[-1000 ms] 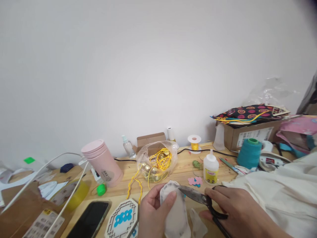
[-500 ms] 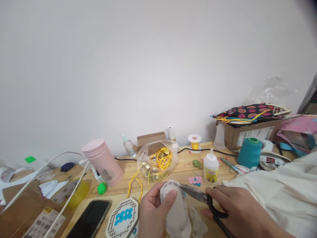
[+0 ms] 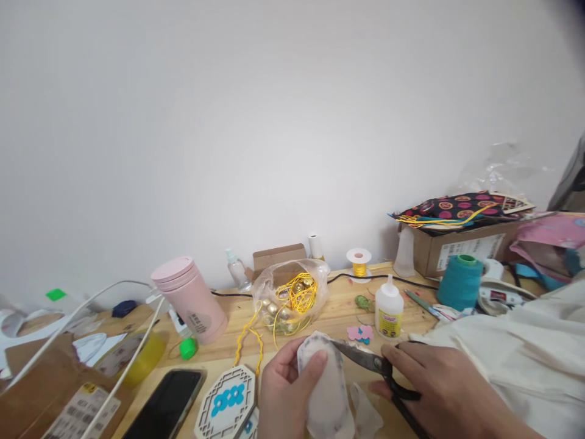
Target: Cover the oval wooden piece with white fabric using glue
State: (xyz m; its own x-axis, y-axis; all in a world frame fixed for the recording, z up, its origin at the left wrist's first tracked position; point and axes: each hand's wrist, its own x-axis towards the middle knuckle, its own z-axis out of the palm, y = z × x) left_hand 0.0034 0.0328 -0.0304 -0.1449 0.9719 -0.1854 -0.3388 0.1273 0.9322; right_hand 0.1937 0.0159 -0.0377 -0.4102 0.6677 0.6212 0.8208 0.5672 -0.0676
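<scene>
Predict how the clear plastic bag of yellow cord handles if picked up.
The bag is likely floppy: its film looks thin and crumpled. The shiny gold balls inside would probably shift and sag, since nothing visible separates them. Yellow cord is loosely tangled, with a strand trailing outside, so it may snag.

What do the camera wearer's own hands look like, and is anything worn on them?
Both the left hand and the right hand are bare: no gloves, and no ring, watch or bracelet shows. No sleeve is visible on the right wrist; the left is cut off by the picture's edge.
</scene>
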